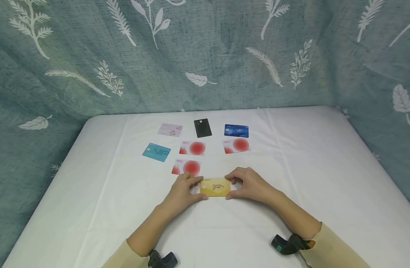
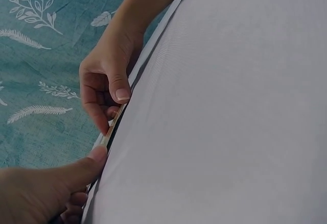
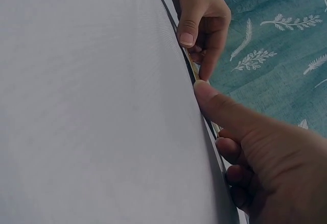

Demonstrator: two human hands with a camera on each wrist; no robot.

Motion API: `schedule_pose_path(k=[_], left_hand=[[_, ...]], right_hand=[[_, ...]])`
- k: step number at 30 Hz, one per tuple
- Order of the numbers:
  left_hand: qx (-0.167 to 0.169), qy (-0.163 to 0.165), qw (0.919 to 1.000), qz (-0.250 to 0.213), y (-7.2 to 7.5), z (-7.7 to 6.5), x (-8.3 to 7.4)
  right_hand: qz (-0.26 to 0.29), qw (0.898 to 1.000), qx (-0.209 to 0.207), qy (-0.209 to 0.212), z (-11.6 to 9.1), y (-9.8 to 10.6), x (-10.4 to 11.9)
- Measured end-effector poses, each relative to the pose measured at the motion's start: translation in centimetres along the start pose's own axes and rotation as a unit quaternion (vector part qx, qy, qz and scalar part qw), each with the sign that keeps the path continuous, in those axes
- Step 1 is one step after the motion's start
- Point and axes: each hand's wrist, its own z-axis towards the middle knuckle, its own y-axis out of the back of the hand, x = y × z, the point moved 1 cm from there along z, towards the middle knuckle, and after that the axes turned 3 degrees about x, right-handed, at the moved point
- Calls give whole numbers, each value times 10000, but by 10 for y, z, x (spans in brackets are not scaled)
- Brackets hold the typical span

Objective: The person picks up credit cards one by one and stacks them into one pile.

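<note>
A yellow plastic card (image 1: 215, 187) lies level between both hands, close over the white tablecloth in the head view. My left hand (image 1: 182, 189) pinches its left end, thumb at the near edge and forefinger at the far edge. On the right end, my right hand (image 1: 250, 185) grips the card the same way. Both wrist views show the card (image 2: 116, 119) nearly edge-on, a thin yellow strip between the fingertips. Just beyond the left fingers is a white card with a red circle (image 1: 191, 167), its lower edge partly covered by them.
Farther back lie two more red-circle cards (image 1: 197, 148), a teal card (image 1: 156, 152), a pale pink card (image 1: 170, 130), a black card (image 1: 203, 128) and a blue card (image 1: 236, 130). A green leaf-patterned curtain (image 1: 225, 56) hangs behind the table.
</note>
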Motion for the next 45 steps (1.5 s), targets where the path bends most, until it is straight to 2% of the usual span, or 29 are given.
schedule_pose_path(k=[5, 10, 15, 27, 39, 45], left_hand=[[74, -35, 10000, 17, 0, 0, 2], [-11, -119, 9999, 0, 1, 1, 2], [-45, -135, 9999, -65, 1, 1, 2], [-198, -280, 9989, -334, 2, 2, 3], [-258, -238, 9983, -469, 1, 4, 6], [-228, -210, 9969, -719, 1, 4, 8]], right_hand=[[-35, 9997, 17, 230, -2, 0, -3], [-26, 9991, -99, 409, -1, 0, -5], [141, 9988, -37, 476, 1, 1, -7], [497, 9982, 53, 344, 1, 4, -6], [592, 9979, 11, 274, 2, 5, -3], [698, 9975, -44, 136, 1, 7, -4]])
